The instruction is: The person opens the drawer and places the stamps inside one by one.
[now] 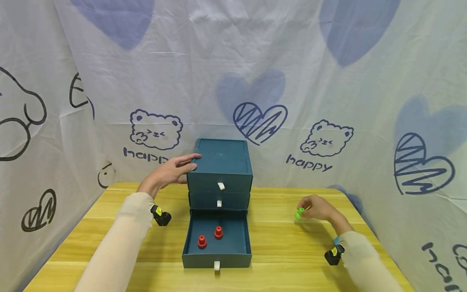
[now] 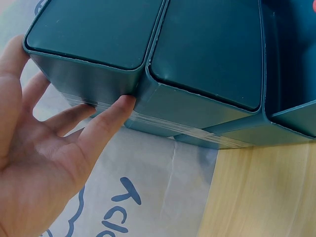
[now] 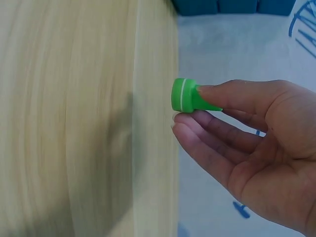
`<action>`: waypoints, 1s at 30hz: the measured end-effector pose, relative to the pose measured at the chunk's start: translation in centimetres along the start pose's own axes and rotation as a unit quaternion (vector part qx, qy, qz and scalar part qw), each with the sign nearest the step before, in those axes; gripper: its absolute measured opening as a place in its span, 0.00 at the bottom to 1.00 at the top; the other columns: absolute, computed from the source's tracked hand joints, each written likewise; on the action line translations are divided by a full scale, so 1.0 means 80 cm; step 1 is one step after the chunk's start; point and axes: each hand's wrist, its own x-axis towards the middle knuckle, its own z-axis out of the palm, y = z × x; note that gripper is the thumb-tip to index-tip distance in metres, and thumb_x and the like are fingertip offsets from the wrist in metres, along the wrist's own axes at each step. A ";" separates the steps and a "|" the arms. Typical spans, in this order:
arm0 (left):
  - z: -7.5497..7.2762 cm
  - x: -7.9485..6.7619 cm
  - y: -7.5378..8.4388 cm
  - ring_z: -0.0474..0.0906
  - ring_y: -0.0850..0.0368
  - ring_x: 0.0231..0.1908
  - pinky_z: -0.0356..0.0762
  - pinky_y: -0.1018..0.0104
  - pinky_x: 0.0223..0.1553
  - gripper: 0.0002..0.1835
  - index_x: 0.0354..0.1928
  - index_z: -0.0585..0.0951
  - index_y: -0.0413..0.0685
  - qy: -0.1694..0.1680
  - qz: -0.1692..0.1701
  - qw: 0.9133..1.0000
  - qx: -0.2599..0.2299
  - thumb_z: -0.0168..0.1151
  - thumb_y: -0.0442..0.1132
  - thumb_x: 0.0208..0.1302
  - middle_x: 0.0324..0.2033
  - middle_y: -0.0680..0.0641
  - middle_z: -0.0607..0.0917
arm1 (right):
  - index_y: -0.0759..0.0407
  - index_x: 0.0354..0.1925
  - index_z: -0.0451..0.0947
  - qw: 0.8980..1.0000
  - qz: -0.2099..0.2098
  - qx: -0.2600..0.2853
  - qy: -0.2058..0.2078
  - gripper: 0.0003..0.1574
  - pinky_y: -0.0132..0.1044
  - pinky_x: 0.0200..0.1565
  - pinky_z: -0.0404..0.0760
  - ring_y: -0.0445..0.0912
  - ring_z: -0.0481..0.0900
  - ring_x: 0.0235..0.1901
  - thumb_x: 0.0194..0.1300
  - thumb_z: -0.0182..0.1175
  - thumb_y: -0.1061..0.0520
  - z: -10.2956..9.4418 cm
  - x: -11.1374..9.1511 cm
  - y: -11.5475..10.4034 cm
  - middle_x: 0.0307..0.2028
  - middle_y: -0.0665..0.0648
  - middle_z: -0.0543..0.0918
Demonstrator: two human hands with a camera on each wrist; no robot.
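A dark teal cabinet of stacked drawers [image 1: 219, 182] stands on the table, its bottom drawer [image 1: 233, 239] pulled out. Two small red stepped pegs [image 1: 202, 241] stand upright inside that drawer. My left hand [image 1: 170, 172] rests against the cabinet's upper left side, some fingers over the top edge; in the left wrist view the fingertips [image 2: 126, 101] touch its side wall. Well to the right, my right hand [image 1: 316, 207] pinches a small green peg [image 3: 184, 96] with a wide base, a thin white ring and a narrower stem, held above the table.
The yellow wood-grain table [image 1: 281, 251] runs beneath everything. White cloth [image 1: 204, 89] with blue hearts and bear drawings hangs behind and at both sides. White pull tabs [image 1: 221, 186] stick out from the drawer fronts. Clear tape [image 2: 168, 123] crosses the cabinet's side.
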 end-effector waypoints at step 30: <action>0.001 0.000 0.001 0.55 0.36 0.80 0.70 0.36 0.71 0.32 0.80 0.61 0.65 0.004 -0.002 1.000 0.004 0.54 0.56 0.78 0.83 0.43 0.51 | 0.66 0.41 0.83 0.994 -0.099 0.017 -0.047 0.08 0.37 0.45 0.90 0.53 0.89 0.41 0.62 0.69 0.68 0.033 0.017 -0.083 0.39 0.61 0.89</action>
